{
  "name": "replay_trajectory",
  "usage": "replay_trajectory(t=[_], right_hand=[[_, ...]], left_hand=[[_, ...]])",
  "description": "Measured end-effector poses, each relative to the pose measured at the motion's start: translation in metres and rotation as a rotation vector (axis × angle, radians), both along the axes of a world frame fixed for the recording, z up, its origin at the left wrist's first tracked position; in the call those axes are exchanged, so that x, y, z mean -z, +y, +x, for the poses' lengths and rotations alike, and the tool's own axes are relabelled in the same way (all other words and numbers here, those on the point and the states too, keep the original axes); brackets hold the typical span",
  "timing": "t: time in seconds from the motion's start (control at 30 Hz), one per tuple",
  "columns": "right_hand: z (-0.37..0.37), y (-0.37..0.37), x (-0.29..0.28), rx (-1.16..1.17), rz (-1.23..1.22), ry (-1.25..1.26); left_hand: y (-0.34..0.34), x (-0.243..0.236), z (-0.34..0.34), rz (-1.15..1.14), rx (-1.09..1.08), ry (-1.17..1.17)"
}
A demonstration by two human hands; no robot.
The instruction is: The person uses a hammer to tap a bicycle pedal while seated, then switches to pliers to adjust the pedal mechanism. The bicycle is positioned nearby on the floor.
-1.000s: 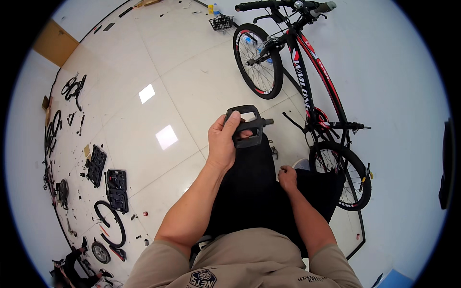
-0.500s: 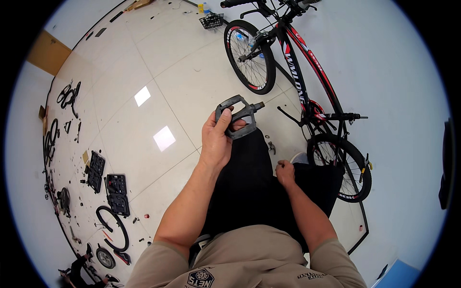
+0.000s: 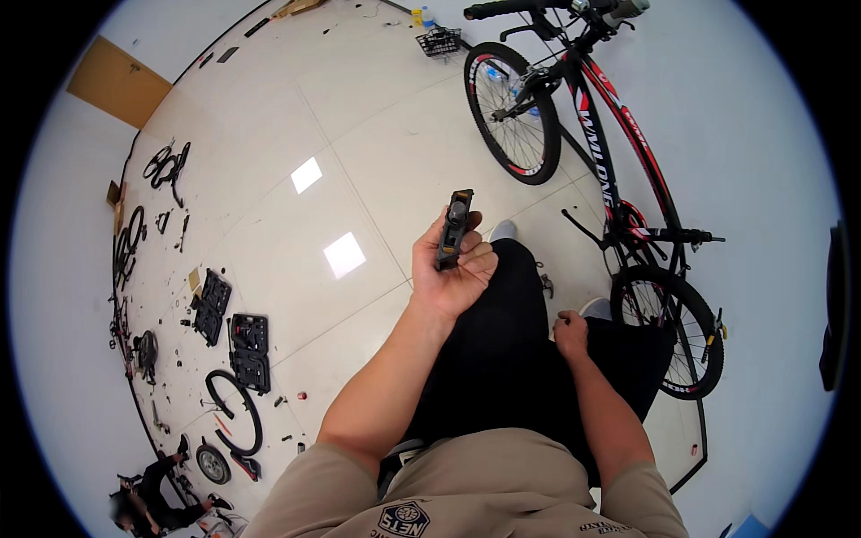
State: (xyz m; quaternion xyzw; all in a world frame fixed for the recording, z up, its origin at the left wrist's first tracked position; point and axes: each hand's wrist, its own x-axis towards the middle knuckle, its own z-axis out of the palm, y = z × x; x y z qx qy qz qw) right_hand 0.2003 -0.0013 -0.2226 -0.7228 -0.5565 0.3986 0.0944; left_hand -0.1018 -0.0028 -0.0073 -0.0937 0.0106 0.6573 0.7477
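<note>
Bike pedal [image 3: 454, 231], black, is in my left hand [image 3: 453, 269], raised over my left knee and turned edge-on to the head camera, so I see only its narrow side and the round axle end near the top. Fingers wrap it from the right, thumb from the left; the lower end is buried in my palm and not visible.

My right hand [image 3: 570, 334] rests on my right thigh, fingers curled in. Cannot tell whether it holds anything; whatever is under the fingers is too small to make out.

I am seated, black trousers [image 3: 502, 359], 1 grey shoe toe [image 3: 503, 230] just beyond the pedal.

Red and black bicycle [image 3: 610, 179] stands to my right, front wheel [image 3: 513, 112] far, rear wheel [image 3: 668, 327] just beside my right knee; the handlebar is cut by the upper rim.

Floor [image 3: 359, 134]: glossy pale tiles with 2 bright light reflections. To my left, 2 black tool trays [image 3: 231, 327], a black tyre [image 3: 235, 411] and scattered small parts, too small to identify. A wire basket [image 3: 440, 40] sits far ahead by the white wall. A brown door [image 3: 118, 82] is at upper left. Another person [image 3: 148, 507] crouches at lower left, mostly blurred.
</note>
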Motion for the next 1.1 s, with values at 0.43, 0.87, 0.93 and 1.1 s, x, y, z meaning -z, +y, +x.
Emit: replay_trajectory(t=[0.43,0.87,0.93,1.1], right_hand=[[0.012,0.001,0.028,-0.014,0.090,0.036],[0.010,0.001,0.026,-0.043,0.160,0.031],[0.008,0.001,0.022,-0.041,0.155,0.026],[0.005,0.001,0.016,-0.029,0.131,0.018]], left_hand=[[-0.002,-0.002,-0.001,0.032,-0.004,0.045],[-0.001,0.001,-0.001,0.136,0.004,0.056],[-0.002,0.000,-0.001,0.133,0.009,0.061],[-0.002,-0.001,-0.001,0.118,0.015,0.071]])
